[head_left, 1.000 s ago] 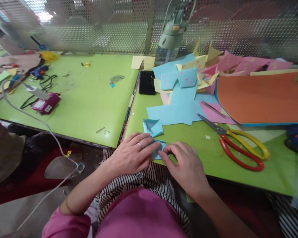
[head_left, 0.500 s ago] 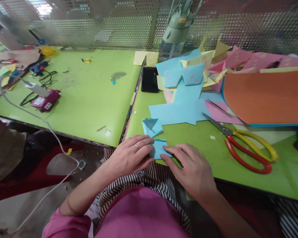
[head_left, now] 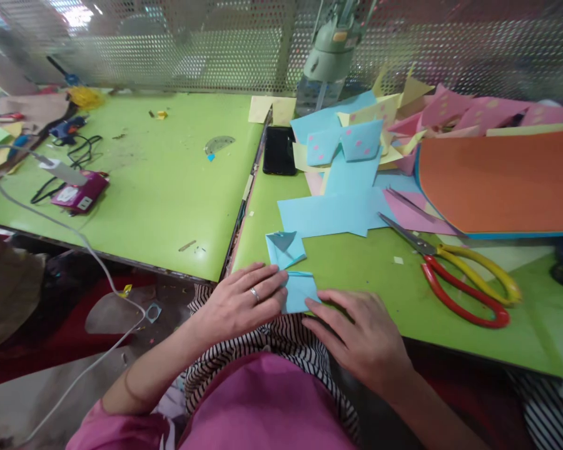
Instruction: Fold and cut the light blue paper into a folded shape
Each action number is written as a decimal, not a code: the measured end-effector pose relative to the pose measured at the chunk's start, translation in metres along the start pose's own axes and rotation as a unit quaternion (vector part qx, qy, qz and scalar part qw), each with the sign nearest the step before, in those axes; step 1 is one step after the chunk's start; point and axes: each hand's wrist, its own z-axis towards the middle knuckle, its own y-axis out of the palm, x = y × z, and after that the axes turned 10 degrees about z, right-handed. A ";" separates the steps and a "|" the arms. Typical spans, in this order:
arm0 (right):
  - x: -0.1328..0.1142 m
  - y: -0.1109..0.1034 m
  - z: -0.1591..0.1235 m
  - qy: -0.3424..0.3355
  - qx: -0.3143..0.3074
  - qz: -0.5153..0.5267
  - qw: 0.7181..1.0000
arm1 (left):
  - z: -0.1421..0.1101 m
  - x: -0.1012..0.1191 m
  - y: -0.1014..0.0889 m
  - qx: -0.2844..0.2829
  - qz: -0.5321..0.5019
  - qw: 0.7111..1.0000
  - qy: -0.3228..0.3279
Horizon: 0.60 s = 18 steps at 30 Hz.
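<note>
A small folded piece of light blue paper [head_left: 299, 292] lies at the table's front edge, with a narrow fold along its top. My left hand [head_left: 244, 299], a ring on one finger, lies flat with its fingertips over the paper's left side. At the right edge of the paper, fingertips of my right hand [head_left: 356, 331] touch it, thumb and forefinger apart. Just beyond sits a second folded blue paper [head_left: 286, 251] with a triangular flap. Its lower end comes close to my left fingertips.
Large red-and-yellow-handled scissors [head_left: 464, 281] lie to the right, near an orange sheet [head_left: 502, 181]. Blue sheets [head_left: 323, 212], a black phone [head_left: 279, 151] and a water bottle [head_left: 326, 62] are farther back. A purple power adapter [head_left: 81, 192] with a white cable sits left.
The view has shifted slightly. The folded blue paper under my hands sits a little lower, and my right fingers have slid down its right edge, thumb now off the paper.
</note>
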 end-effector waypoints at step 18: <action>0.017 -0.041 0.069 0.339 0.112 0.443 0.823 | 0.101 -0.053 -0.047 -0.132 -0.493 0.812 -0.282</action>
